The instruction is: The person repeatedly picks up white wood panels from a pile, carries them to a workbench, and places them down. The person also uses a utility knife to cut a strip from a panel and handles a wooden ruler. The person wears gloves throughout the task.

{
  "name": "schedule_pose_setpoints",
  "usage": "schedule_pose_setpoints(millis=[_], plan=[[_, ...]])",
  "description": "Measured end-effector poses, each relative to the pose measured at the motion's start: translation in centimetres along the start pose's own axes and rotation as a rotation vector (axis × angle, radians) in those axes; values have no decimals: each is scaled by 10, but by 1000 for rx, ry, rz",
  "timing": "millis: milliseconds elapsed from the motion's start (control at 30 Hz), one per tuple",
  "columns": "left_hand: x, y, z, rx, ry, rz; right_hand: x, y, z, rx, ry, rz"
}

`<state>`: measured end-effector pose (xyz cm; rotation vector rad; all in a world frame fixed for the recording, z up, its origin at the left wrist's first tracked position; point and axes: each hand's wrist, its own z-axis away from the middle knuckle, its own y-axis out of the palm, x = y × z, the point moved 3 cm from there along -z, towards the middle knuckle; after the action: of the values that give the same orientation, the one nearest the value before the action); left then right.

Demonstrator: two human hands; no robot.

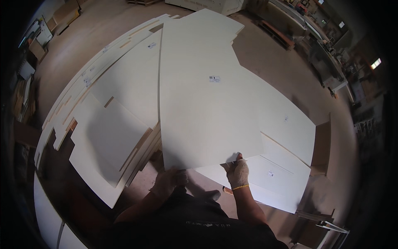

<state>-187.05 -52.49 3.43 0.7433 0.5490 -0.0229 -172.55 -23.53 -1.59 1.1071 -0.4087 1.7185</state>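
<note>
While handling the large, flat, pale grey-white sheet panel [207, 112] by the near edge, treat the step in hand as steadying or shifting it, a judgement only. Locate the panel at the centre of the clock face, extending from the near edge toward 12 o'clock, small white printed paper label [214, 79] facing up. Right hand [237, 171] at 5 o'clock, in a white knitted glove [239, 179] with yellow cuff trim: pinching the near edge, thumb on top. Left hand [166, 181] in shadow at 7 o'clock, by the near left corner: cannot tell whether spread or closed. For the next move, keep both ends level and judge even two-handed support necessary. Beware the stacked, pale, flat sheet boards [128, 74] from 8 to 11 o'clock, close beside the left edge: likely to catch during a sideways swing. Allow likewise for the pale, labelled boards [290, 137] from 3 to 5 o'clock, partly under the panel. Beyond these, note the plain brown board [322, 143] at 4 o'clock.
</note>
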Motion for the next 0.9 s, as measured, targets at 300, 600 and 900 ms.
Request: schedule_pose_setpoints(millis=[300,600,900], plan=[[-65,-7,-4,-257,404,-3,-38,158,79,882,394,-35],[-112,-42,-14,-378,461,44,-1,150,58,1124,186,389],[-155,-41,-22,-786,704,-43,-30,222,11,836,-278,670]])
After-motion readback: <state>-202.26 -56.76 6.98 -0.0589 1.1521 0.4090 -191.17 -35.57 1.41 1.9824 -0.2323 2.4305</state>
